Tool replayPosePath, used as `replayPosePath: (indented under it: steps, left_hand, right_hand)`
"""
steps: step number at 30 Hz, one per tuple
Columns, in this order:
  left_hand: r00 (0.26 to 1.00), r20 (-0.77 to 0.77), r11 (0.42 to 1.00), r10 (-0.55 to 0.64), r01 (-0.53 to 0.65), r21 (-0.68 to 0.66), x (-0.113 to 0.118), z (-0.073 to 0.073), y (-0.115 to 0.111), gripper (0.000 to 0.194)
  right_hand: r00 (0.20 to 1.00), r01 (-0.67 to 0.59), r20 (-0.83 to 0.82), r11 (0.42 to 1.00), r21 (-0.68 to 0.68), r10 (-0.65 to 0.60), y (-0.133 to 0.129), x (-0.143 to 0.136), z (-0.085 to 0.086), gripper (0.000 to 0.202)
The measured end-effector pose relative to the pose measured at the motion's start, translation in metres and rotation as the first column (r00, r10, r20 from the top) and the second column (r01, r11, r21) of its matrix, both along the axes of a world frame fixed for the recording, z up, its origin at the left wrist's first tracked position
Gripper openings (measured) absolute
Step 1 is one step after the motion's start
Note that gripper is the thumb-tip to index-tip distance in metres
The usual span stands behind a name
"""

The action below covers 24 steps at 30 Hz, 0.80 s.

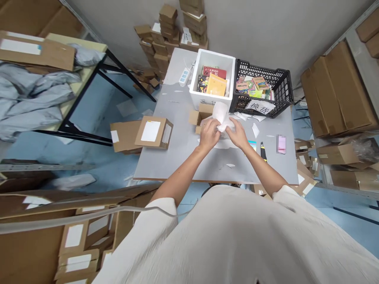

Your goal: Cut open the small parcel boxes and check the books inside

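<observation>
Both hands meet over the middle of the grey table (pixel 183 165), holding a crumpled piece of white paper (pixel 220 112). My left hand (pixel 209 135) has its fingers closed on the paper's left side. Fingers of my right hand (pixel 237 134) pinch its lower right edge. Just behind my left hand stands a small open cardboard box (pixel 205 111) with its flaps up. A blue-green item (pixel 252 145) lies partly behind my right forearm, beside a black and yellow cutter (pixel 263 151).
At the table's back are a white bin (pixel 211 99) and a black crate (pixel 262 107), both with books. A closed carton (pixel 154 132) sits at the left edge, a pink item (pixel 281 144) at the right. Paper scraps and a power strip (pixel 184 77) lie on the table.
</observation>
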<state>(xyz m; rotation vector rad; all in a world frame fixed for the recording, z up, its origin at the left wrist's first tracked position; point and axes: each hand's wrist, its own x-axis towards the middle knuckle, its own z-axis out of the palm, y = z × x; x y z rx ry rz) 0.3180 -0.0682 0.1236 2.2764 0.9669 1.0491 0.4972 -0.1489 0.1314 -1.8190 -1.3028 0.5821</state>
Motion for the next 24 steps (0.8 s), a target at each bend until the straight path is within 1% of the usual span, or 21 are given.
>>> replayPosePath:
  steps: [3,6,8,10,12,14,16,18,20,22,24]
  left_hand:
    - [0.999,-0.017,0.999,0.033,-0.033,-0.001,-0.009,0.000,0.010,0.013]
    - [0.996,-0.077,0.999,0.044,-0.046,-0.025,-0.020,-0.003,0.019,0.017]
    - [0.991,-0.129,0.998,0.033,-0.040,-0.056,-0.027,-0.008,0.025,0.022]
    - [0.984,-0.175,0.994,0.023,-0.041,-0.101,-0.033,-0.014,0.031,0.027]
    - [0.976,-0.216,0.987,0.015,-0.049,-0.154,-0.036,-0.021,0.038,0.033]
    - [0.965,-0.261,0.978,-0.002,-0.053,-0.203,-0.037,-0.028,0.046,0.036]
    - [0.948,-0.319,0.969,-0.020,-0.060,-0.240,-0.036,-0.035,0.054,0.035]
    - [0.923,-0.383,0.960,-0.034,-0.077,-0.269,-0.034,-0.040,0.062,0.032]
    - [0.896,-0.442,0.950,-0.045,-0.098,-0.296,-0.030,-0.044,0.069,0.030]
    - [0.873,-0.484,0.942,-0.058,-0.113,-0.316,-0.026,-0.047,0.074,0.028]
    - [0.854,-0.515,0.938,-0.069,-0.120,-0.326,-0.021,-0.050,0.080,0.027]
  right_hand:
    - [0.991,-0.057,-0.114,0.996,0.068,0.065,0.024,-0.012,0.003,0.065]
    - [0.982,-0.094,-0.154,0.989,0.113,0.111,0.051,-0.023,-0.001,0.062]
    - [0.982,-0.107,-0.144,0.987,0.123,0.125,0.068,-0.028,-0.009,0.059]
    - [0.985,-0.109,-0.120,0.988,0.110,0.123,0.082,-0.029,-0.022,0.059]
    - [0.989,-0.115,-0.084,0.991,0.068,0.121,0.093,-0.029,-0.036,0.060]
    - [0.990,-0.138,-0.020,0.990,0.007,0.138,0.101,-0.027,-0.050,0.055]
    - [0.981,-0.173,0.075,0.983,-0.061,0.178,0.104,-0.025,-0.061,0.047]
    - [0.963,-0.175,0.184,0.977,-0.124,0.196,0.101,-0.024,-0.067,0.043]
    - [0.942,-0.130,0.289,0.978,-0.163,0.173,0.093,-0.026,-0.067,0.047]
    - [0.917,-0.093,0.367,0.980,-0.176,0.153,0.082,-0.029,-0.064,0.055]
    - [0.894,-0.124,0.405,0.975,-0.186,0.191,0.073,-0.033,-0.060,0.058]
